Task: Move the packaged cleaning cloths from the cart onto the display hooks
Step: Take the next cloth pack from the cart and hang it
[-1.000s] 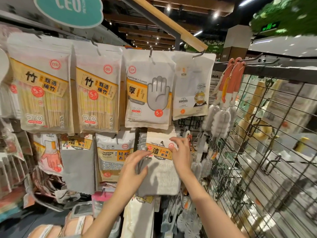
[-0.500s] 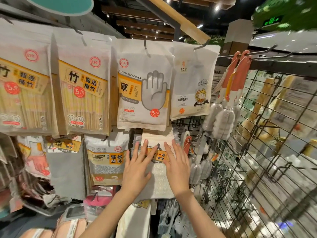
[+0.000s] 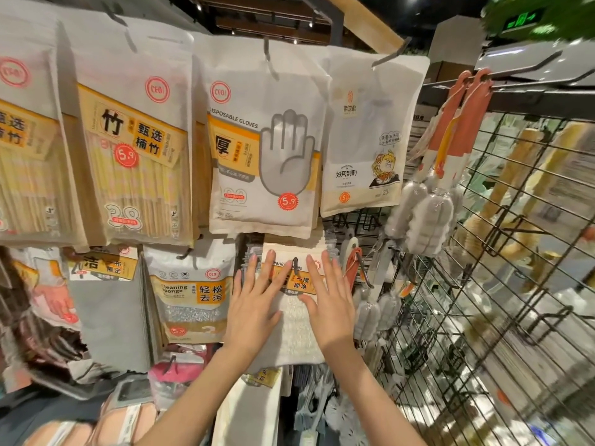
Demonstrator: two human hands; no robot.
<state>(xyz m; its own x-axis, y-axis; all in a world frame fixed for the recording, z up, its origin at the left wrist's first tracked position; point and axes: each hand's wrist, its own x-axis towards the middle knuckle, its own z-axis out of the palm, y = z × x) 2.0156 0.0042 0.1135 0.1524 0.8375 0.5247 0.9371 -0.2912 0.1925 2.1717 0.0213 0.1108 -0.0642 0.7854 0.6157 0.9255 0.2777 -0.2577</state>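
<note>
- A person's left hand (image 3: 256, 312) and right hand (image 3: 328, 302) lie flat, fingers straight and slightly spread, pressing side by side on a packaged cleaning cloth (image 3: 294, 313) that hangs at the centre of a shop display.
- The two hands stay a little apart, each on one side of the pack's yellow label; neither curls round it.
- A dark display hook (image 3: 295, 264) pokes through the top of the pack, between the fingertips of both hands, and more packs of the same kind are stacked behind the front one.
- At 12 o'clock from the hands hangs a white bag of disposable gloves (image 3: 262, 149) printed with a grey hand.
- At 9 o'clock, just beside the left hand, hangs a sponge pack (image 3: 193, 291); farther left hangs a grey cloth pack (image 3: 108, 313).
- At 10 o'clock hang bags of bamboo chopsticks (image 3: 135, 162) with a red price dot.
- At 2 o'clock, bottle brushes (image 3: 428, 217) with orange handles hang from a rod, beside a black wire rack (image 3: 502, 300) that fills the right side.
</note>
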